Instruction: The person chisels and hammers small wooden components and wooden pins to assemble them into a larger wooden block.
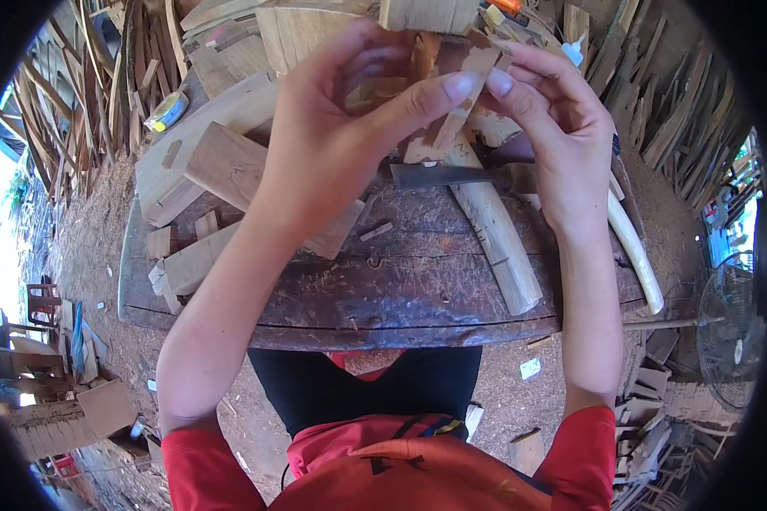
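Observation:
Near the top of the view, my left hand (358, 123) and my right hand (554, 106) are raised over the bench, their thumbs almost meeting. Between the thumbs and fingers of both is a thin wooden strip (462, 115) with darker brown patches, held at a slant. Just above it, a pale wood block (430, 15) overlaps the fingertips. Below the hands, a dark metal blade (443, 175) lies across a pale round-edged wooden stick (498, 243). The far sides of the fingers are hidden.
The dark, worn workbench (375, 285) carries several boards (230, 162) and offcuts on its left. A tape roll (167, 111) lies at its upper left, and a pale curved handle (635, 247) on the right. Wood strips lean around; a fan (733, 336) stands right.

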A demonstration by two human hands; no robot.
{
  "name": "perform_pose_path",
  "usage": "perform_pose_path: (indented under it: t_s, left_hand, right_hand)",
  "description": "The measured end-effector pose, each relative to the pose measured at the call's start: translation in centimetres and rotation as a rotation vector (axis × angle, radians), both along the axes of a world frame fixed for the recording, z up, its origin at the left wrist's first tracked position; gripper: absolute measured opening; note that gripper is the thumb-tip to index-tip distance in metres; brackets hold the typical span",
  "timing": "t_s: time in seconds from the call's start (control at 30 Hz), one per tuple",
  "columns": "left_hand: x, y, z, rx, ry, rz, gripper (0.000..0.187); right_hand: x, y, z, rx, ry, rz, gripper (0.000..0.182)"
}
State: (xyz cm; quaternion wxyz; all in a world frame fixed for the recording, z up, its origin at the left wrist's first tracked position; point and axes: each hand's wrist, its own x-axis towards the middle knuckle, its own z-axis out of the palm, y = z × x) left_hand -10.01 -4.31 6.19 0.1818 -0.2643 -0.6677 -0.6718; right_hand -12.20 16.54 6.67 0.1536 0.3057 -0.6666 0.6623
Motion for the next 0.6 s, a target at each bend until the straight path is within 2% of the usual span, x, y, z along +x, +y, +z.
perform_pose_path:
  t_s: [0.13,0.23,0.33,0.37,0.47,0.6]
  left_hand:
    - [0.7,0.5,0.1,0.055,-0.005,0.097,0.039]
    - [1.1,0.8,-0.1,0.06,-0.009,0.237,0.036]
    - [0.7,0.9,-1.0,0.015,0.103,0.354,0.036]
    - [0.5,0.8,-1.2,-0.007,0.163,0.389,0.037]
    - [0.5,1.0,-1.3,-0.117,0.366,0.546,0.041]
    - [0.1,0.8,-1.6,-0.274,0.567,0.646,0.05]
  right_hand:
    - [0.7,-1.3,0.4,-0.078,-0.11,-0.035,0.037]
    - [1.8,-2.2,0.6,-0.072,-0.057,-0.035,0.048]
    - [2.7,-2.3,0.3,0.1,0.056,-0.063,0.06]
    - [3.1,-2.6,0.3,0.109,0.037,-0.002,0.064]
    - [4.3,-3.7,-0.3,0.107,-0.029,-0.051,0.061]
    - [4.0,-3.9,0.0,-0.032,-0.127,0.056,0.056]
